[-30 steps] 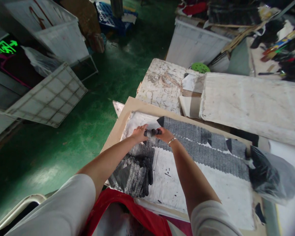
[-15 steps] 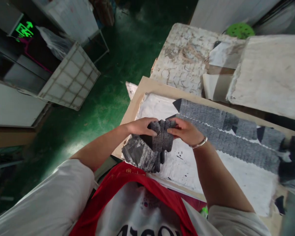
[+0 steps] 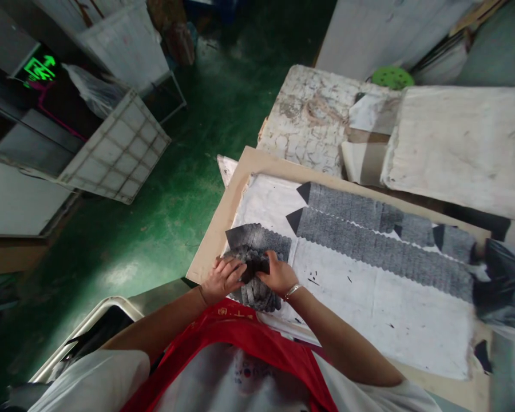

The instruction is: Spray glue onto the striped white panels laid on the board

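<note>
A heap of dark grey, speckled flat pieces with rounded ends (image 3: 261, 297) lies at the near left corner of a white cloth (image 3: 352, 309). My left hand (image 3: 223, 279) rests on the heap's left side, its fingers bent round some of the pieces. Thumb and fingers of my right hand (image 3: 281, 277) are closed on dark pieces at the heap's top right. Just beyond the hands, a short overlapping row of grey pieces (image 3: 274, 241) lies on the cloth. Two long overlapping rows (image 3: 377, 246) with scalloped edges stretch to the right. What lies under my fingers is partly hidden.
The cloth lies on a beige board (image 3: 217, 229). A black plastic bag (image 3: 504, 280) sits at its right end. Beyond stand a stained whitish table (image 3: 300, 114) and a pale padded slab (image 3: 459, 143). A metal-framed chair (image 3: 115, 303) is at my left, over green floor.
The pieces held up between both hands now lie as a short row on the cloth. My hands have come down and nearer to the heap, and the view has shifted slightly.
</note>
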### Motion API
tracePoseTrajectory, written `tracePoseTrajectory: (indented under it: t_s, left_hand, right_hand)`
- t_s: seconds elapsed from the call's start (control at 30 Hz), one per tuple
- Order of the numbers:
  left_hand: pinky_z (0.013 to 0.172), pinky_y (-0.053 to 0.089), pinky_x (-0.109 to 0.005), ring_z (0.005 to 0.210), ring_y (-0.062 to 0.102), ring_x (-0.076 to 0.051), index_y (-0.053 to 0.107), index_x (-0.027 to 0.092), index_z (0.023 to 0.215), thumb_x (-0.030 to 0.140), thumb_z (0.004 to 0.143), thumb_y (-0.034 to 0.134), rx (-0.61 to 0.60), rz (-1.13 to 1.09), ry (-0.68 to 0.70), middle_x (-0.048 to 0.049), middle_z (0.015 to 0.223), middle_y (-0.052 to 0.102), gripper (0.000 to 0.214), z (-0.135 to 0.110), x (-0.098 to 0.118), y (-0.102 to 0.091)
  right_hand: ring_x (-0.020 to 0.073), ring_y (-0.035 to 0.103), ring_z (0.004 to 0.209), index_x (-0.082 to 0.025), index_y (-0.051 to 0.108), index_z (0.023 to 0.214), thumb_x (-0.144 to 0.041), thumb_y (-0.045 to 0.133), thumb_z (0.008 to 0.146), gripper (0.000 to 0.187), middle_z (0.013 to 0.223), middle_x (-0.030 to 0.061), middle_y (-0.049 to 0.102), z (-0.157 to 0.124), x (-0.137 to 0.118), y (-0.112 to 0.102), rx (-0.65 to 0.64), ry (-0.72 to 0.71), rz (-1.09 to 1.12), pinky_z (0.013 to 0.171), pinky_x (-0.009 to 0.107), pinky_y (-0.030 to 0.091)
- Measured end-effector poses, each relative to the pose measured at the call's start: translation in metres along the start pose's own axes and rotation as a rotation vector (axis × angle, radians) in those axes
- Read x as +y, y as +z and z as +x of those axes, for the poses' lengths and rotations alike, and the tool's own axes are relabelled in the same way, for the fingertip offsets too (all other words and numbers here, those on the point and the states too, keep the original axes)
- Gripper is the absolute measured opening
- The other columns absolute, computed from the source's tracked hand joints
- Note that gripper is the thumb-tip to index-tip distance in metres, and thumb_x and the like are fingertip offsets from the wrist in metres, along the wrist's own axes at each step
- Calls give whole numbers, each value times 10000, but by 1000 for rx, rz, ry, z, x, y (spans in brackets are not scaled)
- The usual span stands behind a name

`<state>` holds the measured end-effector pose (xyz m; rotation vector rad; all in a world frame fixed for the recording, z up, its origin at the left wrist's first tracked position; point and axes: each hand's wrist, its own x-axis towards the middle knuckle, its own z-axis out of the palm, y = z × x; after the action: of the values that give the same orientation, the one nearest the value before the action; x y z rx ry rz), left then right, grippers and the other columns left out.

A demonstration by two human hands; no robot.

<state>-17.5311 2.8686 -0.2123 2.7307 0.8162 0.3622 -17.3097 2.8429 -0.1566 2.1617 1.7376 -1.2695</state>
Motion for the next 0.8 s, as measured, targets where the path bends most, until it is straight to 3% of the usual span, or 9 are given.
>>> tracePoseTrajectory:
  t_s: [0.17, 0.3, 0.43, 0.57, 0.67, 0.8]
  left_hand:
    - [828, 402, -344, 938, 560, -188, 649, 215, 939, 177, 888, 536, 1, 55, 321, -40, 1007, 647, 130, 7, 0, -3]
    - [785, 413, -348, 877, 540, -191, 634, 181, 947, 174, 866, 550, -112, 17, 431, -55, 949, 632, 116, 15, -4, -11]
    - [792, 444, -335, 887, 543, -186, 619, 176, 950, 175, 867, 546, -152, -59, 413, -61, 958, 626, 110, 14, -6, -7]
    - [839, 473, -329, 939, 556, -179, 606, 178, 1016, 93, 876, 467, -18, -125, 356, -73, 1034, 629, 215, 4, -8, 11]
    - [863, 473, -345, 970, 556, -186, 597, 183, 1063, 68, 878, 439, 3, -110, 336, -72, 1054, 623, 269, 1, -8, 20]
    - [830, 444, -357, 926, 542, -202, 614, 198, 972, 158, 870, 526, -121, -102, 315, -46, 988, 622, 141, 11, -4, 12]
  right_hand:
    - [132, 664, 635, -166, 588, 1088, -395, 565, 921, 284, 723, -15, 679, 11, 23, -17, 59, 0, 97, 613, 219, 474]
    - [145, 665, 791, -126, 597, 1082, -306, 553, 954, 225, 889, 29, 681, 28, 60, -35, 253, 151, 49, 750, 293, 523]
    - [188, 628, 983, -131, 626, 1049, -247, 584, 940, 164, 1036, 57, 656, 46, 100, -57, 409, 280, -53, 877, 388, 508]
    - [221, 570, 1115, -155, 601, 1157, -263, 561, 954, 233, 1210, 83, 595, 68, 128, -88, 498, 331, -142, 953, 437, 468]
    - [237, 548, 1152, -169, 580, 1209, -284, 577, 945, 288, 1269, 88, 564, 86, 141, -111, 475, 334, -187, 968, 458, 459]
    - [228, 596, 1071, -159, 579, 1205, -314, 608, 927, 319, 1203, 86, 599, 105, 148, -129, 369, 379, -215, 918, 448, 496]
